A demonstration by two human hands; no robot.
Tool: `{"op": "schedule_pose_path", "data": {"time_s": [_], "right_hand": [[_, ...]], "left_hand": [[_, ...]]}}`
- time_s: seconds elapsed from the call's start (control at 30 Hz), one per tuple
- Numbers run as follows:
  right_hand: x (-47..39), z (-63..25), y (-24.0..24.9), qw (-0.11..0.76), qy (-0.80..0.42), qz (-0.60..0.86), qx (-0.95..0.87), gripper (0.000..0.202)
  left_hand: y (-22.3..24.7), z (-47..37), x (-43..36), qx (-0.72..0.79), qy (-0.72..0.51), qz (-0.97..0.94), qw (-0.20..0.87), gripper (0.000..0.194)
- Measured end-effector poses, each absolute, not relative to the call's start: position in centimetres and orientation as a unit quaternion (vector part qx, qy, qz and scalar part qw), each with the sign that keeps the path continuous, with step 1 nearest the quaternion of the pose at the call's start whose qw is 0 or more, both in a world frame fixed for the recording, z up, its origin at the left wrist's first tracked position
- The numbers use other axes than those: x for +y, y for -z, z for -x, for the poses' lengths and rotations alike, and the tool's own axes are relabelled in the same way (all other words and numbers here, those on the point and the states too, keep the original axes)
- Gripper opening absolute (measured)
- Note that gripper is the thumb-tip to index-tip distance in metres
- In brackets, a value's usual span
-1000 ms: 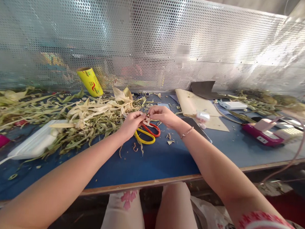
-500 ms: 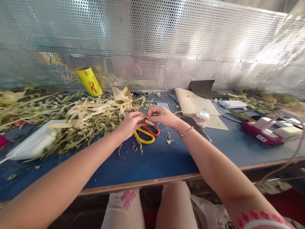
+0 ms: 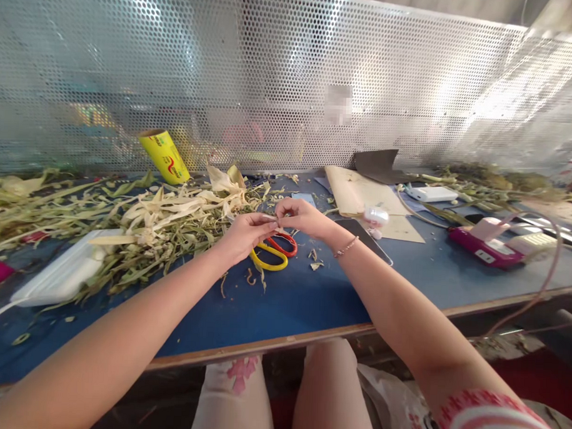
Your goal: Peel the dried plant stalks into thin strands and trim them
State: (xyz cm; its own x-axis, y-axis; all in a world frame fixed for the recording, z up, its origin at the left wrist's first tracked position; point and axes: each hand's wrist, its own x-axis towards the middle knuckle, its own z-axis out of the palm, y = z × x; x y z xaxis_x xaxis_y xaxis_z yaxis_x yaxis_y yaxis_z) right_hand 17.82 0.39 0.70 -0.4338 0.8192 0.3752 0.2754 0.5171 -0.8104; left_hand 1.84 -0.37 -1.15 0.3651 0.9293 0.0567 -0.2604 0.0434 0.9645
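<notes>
My left hand (image 3: pixel 251 235) and my right hand (image 3: pixel 301 217) meet over the middle of the blue table (image 3: pixel 283 308). Both are closed, their fingertips pinched together around a small pale sliver whose kind I cannot make out. Just beneath them lie scissors with one yellow and one red handle loop (image 3: pixel 271 262); the blades are hidden. A heap of dried leaves and stalks (image 3: pixel 187 226) spreads to the left of my left hand. Several dry scraps (image 3: pixel 316 264) lie below my right hand, and a dark phone (image 3: pixel 363 237) is partly behind my right wrist.
A yellow tube (image 3: pixel 165 157) leans by the perforated metal panel (image 3: pixel 281 70). At left lies a white case with a cable (image 3: pixel 68 269). Brown paper (image 3: pixel 355 192), a white power bank (image 3: pixel 432 194) and a magenta power strip (image 3: pixel 484 248) are on the right, with more dried plants (image 3: pixel 503 181) behind.
My view has shifted slightly, so the table things sit a little further left. My hands stay pinched together over the scissors, with only small finger movement.
</notes>
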Motion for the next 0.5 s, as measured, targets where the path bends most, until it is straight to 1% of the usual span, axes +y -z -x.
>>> {"op": "schedule_pose_path", "data": {"time_s": [0.1, 0.3, 0.5], "right_hand": [[0.36, -17.83, -0.6, 0.396, -0.344, 0.346, -0.778, 0.014], [0.59, -18.05, -0.51, 0.398, -0.369, 0.31, -0.781, 0.013], [0.8, -18.51, -0.43, 0.362, -0.378, 0.292, -0.8, 0.016]], "left_hand": [[1.08, -1.89, -0.51, 0.326, -0.465, -0.512, 0.645, 0.025], [1.08, -1.86, -0.54, 0.341, -0.461, -0.489, 0.657, 0.016], [1.28, -1.82, -0.38, 0.354, -0.443, -0.482, 0.667, 0.017]]}}
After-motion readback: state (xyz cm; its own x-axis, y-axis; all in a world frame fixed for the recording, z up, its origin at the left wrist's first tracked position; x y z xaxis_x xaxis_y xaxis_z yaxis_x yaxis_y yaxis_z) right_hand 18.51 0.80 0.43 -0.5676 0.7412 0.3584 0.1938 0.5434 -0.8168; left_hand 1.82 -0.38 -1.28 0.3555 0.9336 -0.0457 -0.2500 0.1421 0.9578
